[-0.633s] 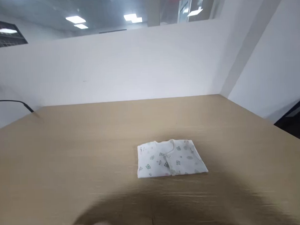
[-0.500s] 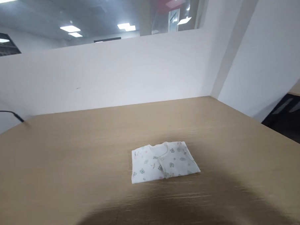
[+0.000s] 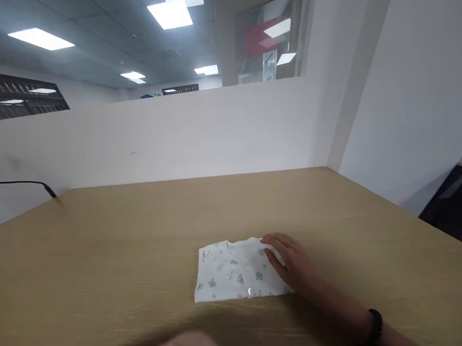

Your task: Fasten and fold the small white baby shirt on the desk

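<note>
Right hand [image 3: 292, 264] flat on folded, printed cotton garment [image 3: 235, 272]; woodgrain table [image 3: 123, 249].

We see a light wooden table [image 3: 104, 260] set against white partition walls. A folded white printed garment [image 3: 231, 272] lies flat on it near the front, at about 6 o'clock. A black cable [image 3: 20, 182] reaches its far-left corner, at 10 o'clock.

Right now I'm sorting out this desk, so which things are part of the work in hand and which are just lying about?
In hand:
folded baby shirt, printed with small figures
right hand, resting on the shirt's right side

Lying about:
black cable at the far left
wooden table
white partition wall
</note>
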`<action>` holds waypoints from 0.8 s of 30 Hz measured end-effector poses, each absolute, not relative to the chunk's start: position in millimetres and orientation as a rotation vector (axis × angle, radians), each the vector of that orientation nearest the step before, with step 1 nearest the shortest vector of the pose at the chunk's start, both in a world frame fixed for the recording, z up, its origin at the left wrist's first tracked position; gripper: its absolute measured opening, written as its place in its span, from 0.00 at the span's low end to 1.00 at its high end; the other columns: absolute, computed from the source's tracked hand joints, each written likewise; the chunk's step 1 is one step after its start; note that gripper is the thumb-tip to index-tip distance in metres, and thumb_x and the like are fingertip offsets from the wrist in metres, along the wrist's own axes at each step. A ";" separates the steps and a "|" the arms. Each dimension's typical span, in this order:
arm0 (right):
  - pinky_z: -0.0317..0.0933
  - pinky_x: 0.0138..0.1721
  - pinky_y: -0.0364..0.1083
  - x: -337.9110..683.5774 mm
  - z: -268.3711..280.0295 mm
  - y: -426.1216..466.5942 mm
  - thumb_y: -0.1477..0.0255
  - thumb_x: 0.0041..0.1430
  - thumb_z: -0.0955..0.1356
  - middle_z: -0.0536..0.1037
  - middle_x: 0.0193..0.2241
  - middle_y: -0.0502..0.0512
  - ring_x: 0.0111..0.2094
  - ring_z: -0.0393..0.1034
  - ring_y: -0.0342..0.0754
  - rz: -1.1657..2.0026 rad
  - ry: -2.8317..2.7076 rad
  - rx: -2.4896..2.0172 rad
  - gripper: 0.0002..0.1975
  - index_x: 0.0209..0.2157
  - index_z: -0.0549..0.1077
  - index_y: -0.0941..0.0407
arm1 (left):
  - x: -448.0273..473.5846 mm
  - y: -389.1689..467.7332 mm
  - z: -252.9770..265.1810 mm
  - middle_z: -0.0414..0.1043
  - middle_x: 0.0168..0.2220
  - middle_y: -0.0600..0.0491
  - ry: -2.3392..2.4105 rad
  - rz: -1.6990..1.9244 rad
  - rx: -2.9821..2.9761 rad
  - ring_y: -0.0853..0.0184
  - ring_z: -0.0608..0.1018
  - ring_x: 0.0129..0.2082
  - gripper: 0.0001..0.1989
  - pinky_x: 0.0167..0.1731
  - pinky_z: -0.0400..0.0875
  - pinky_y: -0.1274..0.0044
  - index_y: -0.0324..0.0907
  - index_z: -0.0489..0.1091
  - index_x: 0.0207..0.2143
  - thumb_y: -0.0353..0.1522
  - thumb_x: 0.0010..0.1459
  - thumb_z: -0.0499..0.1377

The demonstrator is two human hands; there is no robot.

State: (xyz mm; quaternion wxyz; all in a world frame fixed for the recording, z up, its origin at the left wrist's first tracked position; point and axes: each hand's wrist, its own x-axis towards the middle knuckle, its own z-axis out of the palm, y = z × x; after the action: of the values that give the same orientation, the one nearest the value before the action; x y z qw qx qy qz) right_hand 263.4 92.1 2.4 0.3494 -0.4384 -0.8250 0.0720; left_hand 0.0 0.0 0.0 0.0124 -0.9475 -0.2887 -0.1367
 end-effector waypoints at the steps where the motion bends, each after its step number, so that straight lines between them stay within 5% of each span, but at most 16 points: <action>1: 0.61 0.57 0.58 261.3 -3.4 95.4 0.68 0.69 0.58 0.75 0.51 0.62 0.54 0.68 0.56 0.096 -2.236 -1.114 0.17 0.50 0.73 0.56 | -0.7 11.6 3.5 0.60 0.62 0.64 -0.847 -0.411 -2.990 0.61 0.64 0.62 0.23 0.55 0.71 0.64 0.72 0.57 0.59 0.53 0.63 0.53; 3: 0.59 0.58 0.60 257.8 -9.0 99.1 0.67 0.69 0.58 0.71 0.56 0.64 0.57 0.64 0.57 0.003 -2.365 -1.120 0.20 0.56 0.69 0.58 | -4.1 32.6 10.1 0.53 0.65 0.67 -0.730 -0.380 -3.071 0.59 0.57 0.67 0.24 0.61 0.63 0.61 0.72 0.52 0.63 0.51 0.65 0.48; 7: 0.54 0.60 0.62 257.1 -11.0 101.6 0.66 0.71 0.56 0.68 0.59 0.62 0.60 0.62 0.56 0.040 -2.512 -1.208 0.22 0.60 0.65 0.57 | -15.1 61.5 16.3 0.33 0.71 0.49 -1.429 -0.573 -3.018 0.55 0.40 0.70 0.30 0.67 0.47 0.58 0.46 0.37 0.71 0.44 0.71 0.39; 14: 0.52 0.60 0.56 262.0 -15.5 107.0 0.69 0.69 0.56 0.66 0.60 0.64 0.60 0.59 0.56 -0.002 -2.427 -1.430 0.23 0.61 0.64 0.62 | -29.2 81.9 3.2 0.38 0.70 0.43 -1.698 -0.413 -3.023 0.56 0.42 0.70 0.34 0.68 0.37 0.59 0.37 0.43 0.69 0.48 0.69 0.43; 20: 0.56 0.55 0.51 262.1 -6.4 105.4 0.69 0.68 0.61 0.73 0.48 0.66 0.51 0.65 0.57 -0.045 -2.333 -1.620 0.17 0.51 0.72 0.62 | -31.7 89.1 -3.3 0.67 0.56 0.42 -1.865 -1.002 -2.808 0.55 0.66 0.58 0.23 0.62 0.57 0.62 0.39 0.65 0.57 0.37 0.61 0.54; 24: 0.55 0.53 0.49 255.6 1.5 94.8 0.70 0.68 0.61 0.72 0.46 0.66 0.50 0.64 0.57 -0.074 -2.336 -1.670 0.14 0.49 0.72 0.62 | -37.1 85.7 1.9 0.73 0.48 0.46 -1.870 -1.079 -2.838 0.59 0.73 0.49 0.17 0.55 0.66 0.67 0.38 0.70 0.49 0.34 0.60 0.55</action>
State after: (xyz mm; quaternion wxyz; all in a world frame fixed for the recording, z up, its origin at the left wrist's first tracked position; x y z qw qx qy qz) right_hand 255.6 94.8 1.5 0.1339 -0.5761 -0.8059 -0.0257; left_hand -37.1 85.7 1.9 -0.2106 -0.7780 -0.5127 -0.2958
